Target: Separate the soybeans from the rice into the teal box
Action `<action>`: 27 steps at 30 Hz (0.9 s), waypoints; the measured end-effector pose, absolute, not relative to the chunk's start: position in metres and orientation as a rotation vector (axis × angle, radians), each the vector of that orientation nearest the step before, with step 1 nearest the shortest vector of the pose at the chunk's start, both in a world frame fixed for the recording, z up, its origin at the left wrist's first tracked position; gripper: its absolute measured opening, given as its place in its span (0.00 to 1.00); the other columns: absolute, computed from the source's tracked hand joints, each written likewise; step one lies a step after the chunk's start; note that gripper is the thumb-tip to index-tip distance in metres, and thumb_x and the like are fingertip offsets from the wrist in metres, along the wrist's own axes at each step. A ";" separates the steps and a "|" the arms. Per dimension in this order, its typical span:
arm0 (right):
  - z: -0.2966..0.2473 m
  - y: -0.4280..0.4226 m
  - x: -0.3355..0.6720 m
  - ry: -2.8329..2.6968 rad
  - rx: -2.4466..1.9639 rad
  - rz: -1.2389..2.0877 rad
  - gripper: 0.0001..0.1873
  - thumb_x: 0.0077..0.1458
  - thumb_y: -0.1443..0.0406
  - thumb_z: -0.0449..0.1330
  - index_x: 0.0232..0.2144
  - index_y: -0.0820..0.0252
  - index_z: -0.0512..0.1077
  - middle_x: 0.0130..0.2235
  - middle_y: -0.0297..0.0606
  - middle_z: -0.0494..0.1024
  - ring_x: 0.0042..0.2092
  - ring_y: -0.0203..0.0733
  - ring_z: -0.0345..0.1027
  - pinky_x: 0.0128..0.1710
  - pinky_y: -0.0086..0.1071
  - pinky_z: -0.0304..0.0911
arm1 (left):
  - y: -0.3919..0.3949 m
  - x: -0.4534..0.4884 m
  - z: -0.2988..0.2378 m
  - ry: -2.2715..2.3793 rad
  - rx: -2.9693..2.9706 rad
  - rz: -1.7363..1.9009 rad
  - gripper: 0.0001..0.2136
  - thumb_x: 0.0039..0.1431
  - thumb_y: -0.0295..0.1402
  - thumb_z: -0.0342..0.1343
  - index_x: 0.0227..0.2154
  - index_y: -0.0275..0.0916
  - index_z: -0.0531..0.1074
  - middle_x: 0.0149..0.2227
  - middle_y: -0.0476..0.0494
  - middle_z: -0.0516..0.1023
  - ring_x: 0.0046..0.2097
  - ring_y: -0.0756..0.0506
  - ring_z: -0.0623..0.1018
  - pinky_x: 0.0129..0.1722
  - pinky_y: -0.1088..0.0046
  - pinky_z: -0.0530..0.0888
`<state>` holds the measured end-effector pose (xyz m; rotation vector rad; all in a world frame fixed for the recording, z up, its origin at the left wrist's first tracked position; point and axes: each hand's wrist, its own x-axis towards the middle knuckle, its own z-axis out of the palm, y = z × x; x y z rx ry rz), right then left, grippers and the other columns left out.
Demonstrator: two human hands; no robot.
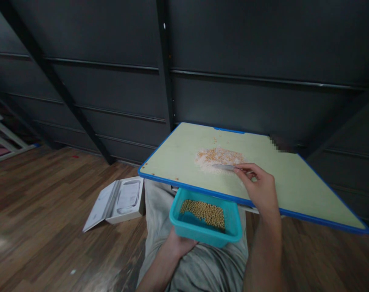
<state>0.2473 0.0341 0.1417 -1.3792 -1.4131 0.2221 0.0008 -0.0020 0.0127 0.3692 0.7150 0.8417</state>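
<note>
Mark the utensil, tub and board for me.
Utensil [224,166]: head view, on its metal length.
Tub [199,236]: head view, on its near outer wall.
Board [300,188]: head view, on the bare surface at right.

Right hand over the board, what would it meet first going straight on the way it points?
The right hand would likely meet the pile of pale grains and yellow beans, its held metal utensil leading; whether the tip touches them is hard to tell.
</note>
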 end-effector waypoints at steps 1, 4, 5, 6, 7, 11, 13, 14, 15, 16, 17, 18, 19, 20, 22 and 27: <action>0.141 0.034 0.247 -1.397 -1.383 0.220 0.08 0.63 0.58 0.68 0.38 0.53 0.85 0.39 0.41 0.88 0.35 0.48 0.76 0.38 0.42 0.69 | -0.002 0.001 0.013 0.716 0.366 0.840 0.29 0.49 0.52 0.71 0.54 0.47 0.82 0.49 0.37 0.92 0.66 0.25 0.80 0.72 0.41 0.71; 0.140 0.035 0.248 -1.357 -1.375 0.219 0.09 0.63 0.57 0.68 0.39 0.54 0.86 0.42 0.43 0.90 0.38 0.50 0.78 0.41 0.43 0.70 | -0.002 0.001 0.015 0.719 0.348 0.840 0.28 0.49 0.51 0.72 0.53 0.47 0.83 0.48 0.37 0.92 0.66 0.25 0.81 0.71 0.42 0.72; 0.140 0.036 0.248 -1.349 -1.372 0.226 0.09 0.63 0.57 0.68 0.39 0.55 0.86 0.43 0.44 0.90 0.39 0.52 0.79 0.41 0.43 0.71 | -0.002 0.001 0.015 0.707 0.341 0.842 0.28 0.48 0.50 0.73 0.52 0.47 0.83 0.48 0.38 0.92 0.66 0.25 0.81 0.71 0.41 0.72; 0.140 0.036 0.248 -1.346 -1.372 0.236 0.10 0.63 0.57 0.68 0.39 0.55 0.86 0.43 0.44 0.90 0.41 0.53 0.80 0.42 0.44 0.71 | -0.001 0.001 0.015 0.688 0.333 0.843 0.27 0.47 0.49 0.74 0.52 0.48 0.83 0.47 0.38 0.92 0.66 0.25 0.81 0.71 0.41 0.72; 0.139 0.036 0.248 -1.352 -1.377 0.244 0.10 0.63 0.57 0.68 0.38 0.55 0.86 0.43 0.44 0.90 0.42 0.54 0.81 0.42 0.44 0.71 | -0.001 0.001 0.015 0.666 0.326 0.844 0.27 0.47 0.48 0.75 0.51 0.48 0.83 0.46 0.38 0.93 0.66 0.25 0.81 0.71 0.40 0.72; 0.141 0.036 0.248 -1.393 -1.404 0.249 0.10 0.62 0.57 0.68 0.38 0.54 0.86 0.40 0.43 0.90 0.39 0.52 0.79 0.39 0.43 0.70 | -0.001 0.001 0.012 0.618 0.323 0.835 0.25 0.47 0.47 0.75 0.49 0.48 0.84 0.48 0.38 0.92 0.68 0.25 0.79 0.72 0.40 0.71; 0.143 0.035 0.247 -1.395 -1.394 0.250 0.10 0.62 0.57 0.68 0.38 0.54 0.87 0.39 0.42 0.89 0.37 0.50 0.78 0.38 0.42 0.70 | -0.002 0.001 0.011 0.624 0.333 0.827 0.23 0.47 0.47 0.74 0.48 0.49 0.84 0.49 0.39 0.92 0.69 0.26 0.78 0.72 0.42 0.71; 0.143 0.035 0.246 -1.394 -1.386 0.251 0.10 0.62 0.57 0.68 0.38 0.54 0.87 0.38 0.41 0.89 0.36 0.49 0.77 0.37 0.41 0.70 | -0.002 0.001 0.011 0.630 0.338 0.825 0.23 0.47 0.47 0.74 0.47 0.48 0.84 0.50 0.39 0.92 0.69 0.26 0.78 0.73 0.43 0.71; 0.144 0.034 0.245 -1.394 -1.378 0.251 0.10 0.62 0.57 0.68 0.38 0.54 0.87 0.38 0.41 0.89 0.35 0.48 0.77 0.37 0.41 0.70 | -0.002 0.001 0.011 0.636 0.344 0.824 0.22 0.47 0.47 0.74 0.45 0.48 0.85 0.50 0.38 0.92 0.70 0.26 0.77 0.73 0.43 0.70; 0.144 0.034 0.245 -1.393 -1.371 0.250 0.10 0.62 0.58 0.68 0.38 0.55 0.87 0.38 0.41 0.89 0.35 0.48 0.77 0.37 0.41 0.70 | -0.002 0.000 0.011 0.643 0.348 0.824 0.21 0.46 0.47 0.74 0.44 0.47 0.85 0.50 0.37 0.92 0.70 0.26 0.77 0.73 0.44 0.70; 0.144 0.034 0.245 -1.392 -1.367 0.250 0.10 0.62 0.58 0.68 0.39 0.55 0.87 0.38 0.42 0.89 0.36 0.48 0.77 0.37 0.41 0.70 | -0.002 0.000 0.012 0.652 0.352 0.823 0.21 0.46 0.47 0.74 0.43 0.46 0.85 0.50 0.36 0.92 0.70 0.25 0.77 0.73 0.44 0.71; 0.143 0.034 0.245 -1.389 -1.364 0.248 0.10 0.62 0.58 0.68 0.39 0.55 0.87 0.39 0.42 0.89 0.36 0.48 0.77 0.38 0.41 0.70 | -0.002 0.000 0.012 0.663 0.354 0.822 0.21 0.46 0.48 0.73 0.42 0.46 0.85 0.50 0.35 0.91 0.69 0.25 0.77 0.73 0.44 0.71; 0.143 0.034 0.245 -1.387 -1.362 0.247 0.10 0.62 0.58 0.68 0.39 0.55 0.87 0.39 0.42 0.89 0.36 0.48 0.77 0.38 0.41 0.70 | -0.002 0.000 0.013 0.675 0.354 0.822 0.21 0.47 0.49 0.73 0.42 0.46 0.85 0.49 0.35 0.92 0.69 0.25 0.78 0.72 0.43 0.71; 0.143 0.034 0.245 -1.386 -1.360 0.246 0.10 0.62 0.58 0.69 0.39 0.55 0.87 0.39 0.42 0.89 0.36 0.48 0.77 0.38 0.41 0.70 | -0.002 0.001 0.014 0.689 0.352 0.822 0.21 0.47 0.49 0.72 0.43 0.46 0.85 0.48 0.35 0.92 0.68 0.26 0.78 0.72 0.43 0.72; 0.142 0.034 0.245 -1.388 -1.355 0.246 0.10 0.62 0.58 0.69 0.40 0.55 0.88 0.40 0.42 0.90 0.36 0.48 0.77 0.38 0.41 0.70 | -0.003 0.001 0.015 0.711 0.352 0.824 0.21 0.48 0.49 0.72 0.44 0.47 0.85 0.45 0.37 0.92 0.67 0.26 0.80 0.71 0.44 0.73; 0.142 0.033 0.244 -1.406 -1.333 0.239 0.10 0.62 0.59 0.69 0.41 0.56 0.88 0.38 0.41 0.88 0.34 0.46 0.74 0.36 0.40 0.68 | -0.003 0.001 0.013 0.684 0.375 0.823 0.17 0.47 0.49 0.73 0.39 0.48 0.85 0.44 0.38 0.93 0.66 0.27 0.81 0.72 0.45 0.72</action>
